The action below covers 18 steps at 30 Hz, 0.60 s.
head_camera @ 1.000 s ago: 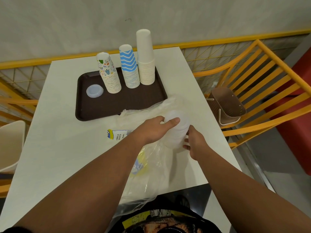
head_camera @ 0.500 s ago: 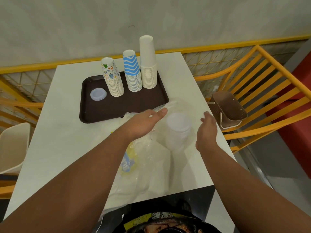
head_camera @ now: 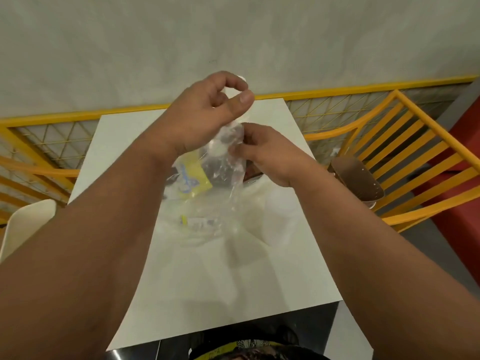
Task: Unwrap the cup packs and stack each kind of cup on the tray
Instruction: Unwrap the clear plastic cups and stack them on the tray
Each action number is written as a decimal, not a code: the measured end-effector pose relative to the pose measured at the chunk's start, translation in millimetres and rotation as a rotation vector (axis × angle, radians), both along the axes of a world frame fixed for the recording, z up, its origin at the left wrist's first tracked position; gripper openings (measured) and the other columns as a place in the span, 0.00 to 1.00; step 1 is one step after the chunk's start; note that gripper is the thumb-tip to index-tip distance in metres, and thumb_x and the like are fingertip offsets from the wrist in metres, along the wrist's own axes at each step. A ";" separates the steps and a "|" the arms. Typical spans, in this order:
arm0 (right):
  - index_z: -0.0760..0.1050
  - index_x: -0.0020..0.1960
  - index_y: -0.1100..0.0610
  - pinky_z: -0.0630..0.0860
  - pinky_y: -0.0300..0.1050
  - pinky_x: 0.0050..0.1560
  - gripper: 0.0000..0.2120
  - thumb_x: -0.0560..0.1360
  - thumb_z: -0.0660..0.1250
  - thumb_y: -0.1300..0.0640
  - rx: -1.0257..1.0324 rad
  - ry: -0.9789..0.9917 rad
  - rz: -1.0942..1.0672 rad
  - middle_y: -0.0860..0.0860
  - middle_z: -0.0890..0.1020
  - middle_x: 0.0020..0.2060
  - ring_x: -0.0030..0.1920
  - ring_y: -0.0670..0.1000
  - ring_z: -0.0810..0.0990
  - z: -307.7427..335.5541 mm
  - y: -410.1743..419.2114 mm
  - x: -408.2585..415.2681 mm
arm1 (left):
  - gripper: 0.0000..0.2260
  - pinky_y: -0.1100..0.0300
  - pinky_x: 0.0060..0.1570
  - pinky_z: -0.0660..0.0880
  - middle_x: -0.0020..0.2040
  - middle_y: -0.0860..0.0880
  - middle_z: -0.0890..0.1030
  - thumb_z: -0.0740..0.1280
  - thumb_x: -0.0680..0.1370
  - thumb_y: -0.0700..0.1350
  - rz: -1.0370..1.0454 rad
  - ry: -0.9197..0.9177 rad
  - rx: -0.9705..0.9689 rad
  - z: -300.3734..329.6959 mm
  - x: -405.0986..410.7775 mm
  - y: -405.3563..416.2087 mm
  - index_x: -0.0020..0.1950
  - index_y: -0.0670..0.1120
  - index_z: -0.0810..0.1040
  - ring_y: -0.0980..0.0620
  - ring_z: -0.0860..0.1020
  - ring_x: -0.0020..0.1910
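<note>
Both hands are raised over the white table (head_camera: 259,268), holding a crumpled clear plastic wrapper (head_camera: 226,162) with a yellow label. My left hand (head_camera: 207,113) grips its upper end with curled fingers. My right hand (head_camera: 265,154) pinches its side lower down. The wrapper's tail hangs to the table. The dark tray (head_camera: 253,172) shows only as a sliver behind my hands and through the plastic. Only the top of the white cup stack (head_camera: 241,78) peeks over my left fingers; the other stacks are hidden. A faint translucent shape (head_camera: 280,211) stands on the table below my right wrist.
A yellow slatted chair (head_camera: 415,152) stands at the right with a brown perforated holder (head_camera: 355,180) on it. Part of a white chair (head_camera: 26,224) shows at the left. A yellow rail (head_camera: 78,115) with mesh runs behind the table along the wall.
Both hands left the clear stack on the table, took hold of the plastic wrapper and lifted it. The camera tilted, so my hands now cover the tray.
</note>
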State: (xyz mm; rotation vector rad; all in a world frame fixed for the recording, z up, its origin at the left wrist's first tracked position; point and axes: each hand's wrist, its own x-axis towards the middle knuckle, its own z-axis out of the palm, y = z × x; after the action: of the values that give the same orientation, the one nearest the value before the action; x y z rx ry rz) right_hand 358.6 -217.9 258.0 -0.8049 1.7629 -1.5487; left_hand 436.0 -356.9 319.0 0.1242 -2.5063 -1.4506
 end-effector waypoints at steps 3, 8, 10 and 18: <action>0.75 0.47 0.56 0.76 0.54 0.41 0.08 0.81 0.59 0.65 -0.082 0.015 -0.165 0.52 0.76 0.41 0.37 0.51 0.81 9.6 -8.7 -5.2 | 0.45 0.63 0.52 0.71 0.55 0.59 0.75 0.72 0.60 0.72 0.110 -0.059 -0.211 1.0 10.5 -16.9 0.73 0.58 0.64 0.62 0.76 0.49; 0.70 0.47 0.57 0.78 0.67 0.47 0.09 0.82 0.55 0.65 -0.346 -0.365 -0.213 0.50 0.76 0.34 0.48 0.65 0.81 33.8 -26.4 -5.4 | 0.65 0.66 0.64 0.62 0.73 0.55 0.67 0.83 0.53 0.58 0.101 -0.222 -0.136 -35.0 30.0 -25.9 0.79 0.60 0.44 0.61 0.66 0.69; 0.70 0.46 0.58 0.78 0.66 0.47 0.10 0.83 0.53 0.65 -0.403 -0.418 -0.212 0.50 0.78 0.31 0.45 0.64 0.81 42.5 -41.6 2.9 | 0.57 0.59 0.64 0.70 0.67 0.55 0.74 0.84 0.57 0.54 0.125 -0.103 -0.004 -54.5 22.8 -30.1 0.78 0.56 0.56 0.59 0.73 0.64; 0.71 0.49 0.55 0.76 0.45 0.36 0.05 0.80 0.65 0.55 -0.136 -0.008 -0.610 0.50 0.72 0.37 0.31 0.48 0.74 32.4 -44.5 -37.5 | 0.10 0.55 0.38 0.76 0.41 0.49 0.82 0.62 0.78 0.38 0.182 -0.091 -0.048 -50.2 -2.7 -75.3 0.47 0.51 0.81 0.50 0.77 0.34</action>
State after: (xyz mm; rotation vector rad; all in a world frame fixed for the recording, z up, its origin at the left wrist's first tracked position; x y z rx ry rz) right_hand 321.2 -262.5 290.4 -0.3217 2.0259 -2.0687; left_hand 433.3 -432.3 268.9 0.4079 -2.5233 -1.3392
